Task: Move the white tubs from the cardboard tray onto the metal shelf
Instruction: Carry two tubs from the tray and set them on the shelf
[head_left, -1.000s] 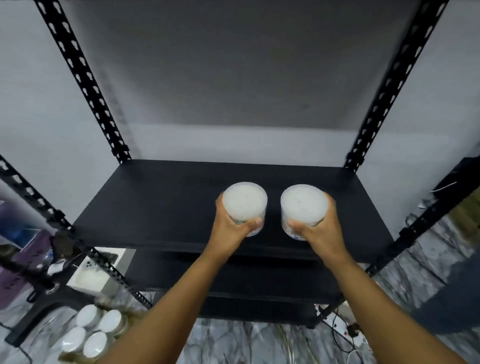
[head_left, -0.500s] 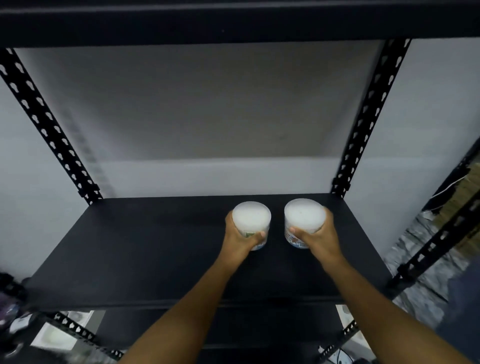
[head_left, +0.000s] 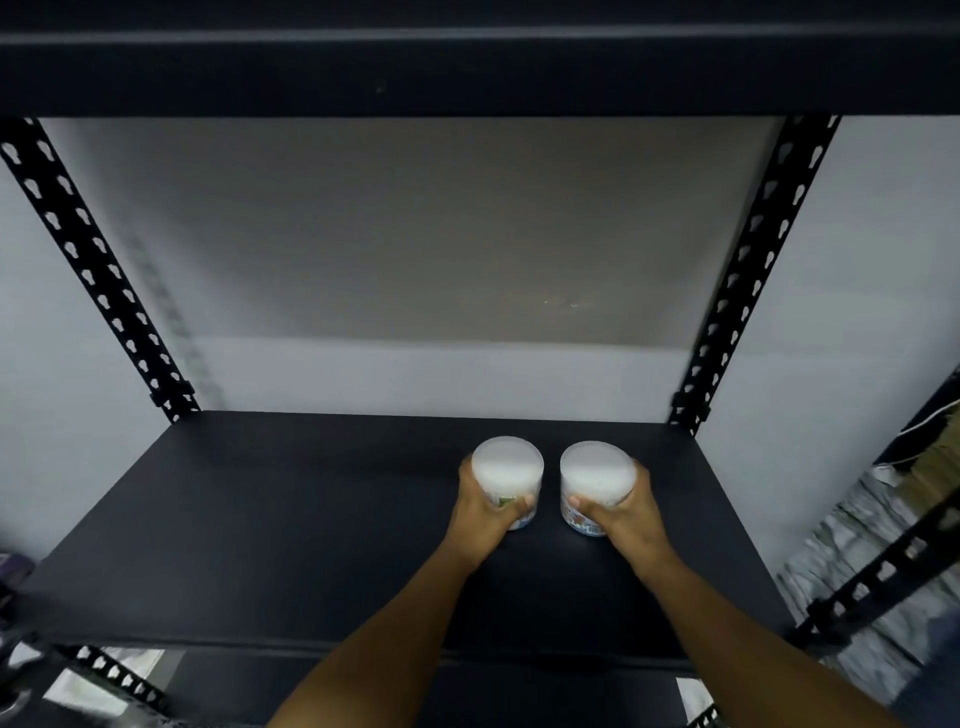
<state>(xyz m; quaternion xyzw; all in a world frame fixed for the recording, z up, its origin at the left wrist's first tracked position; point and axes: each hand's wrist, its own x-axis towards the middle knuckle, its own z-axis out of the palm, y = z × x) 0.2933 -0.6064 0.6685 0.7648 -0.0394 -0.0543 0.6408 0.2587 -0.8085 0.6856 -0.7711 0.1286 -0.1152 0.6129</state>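
Versus the frame half a second earlier: the view sits closer in, the underside of the upper shelf (head_left: 467, 62) fills more of the top of the frame, and both tubs lie further back on the black metal shelf (head_left: 260, 519), nearer its rear edge. Versus one second ago, the floor and the group of white tubs at lower left are out of view. Left to right: a perforated black upright (head_left: 93, 260) runs down the left side of the frame to the shelf's rear left corner. Just right of centre, the left hand (head_left: 485, 512) is wrapped around the near side of the left tub (head_left: 508, 467), fingers curled round its left wall and thumb pressed across the front over a small green patch of label. The tub stands upright, long axis vertical, white lid facing up. Whether its base touches the shelf cannot be told; the hand hides the lower edge. A narrow dark gap separates it from the right tub (head_left: 597, 470), also upright with lid up, a blue and orange label showing on its lower front. The right hand (head_left: 623, 512) grips it closed from the near right side, thumb across the front, fingers round the right wall. Both forearms enter from the bottom edge of the frame. A second perforated upright (head_left: 748, 270) stands at right, meeting the shelf's rear right corner. The grey wall (head_left: 415, 234) lies behind.
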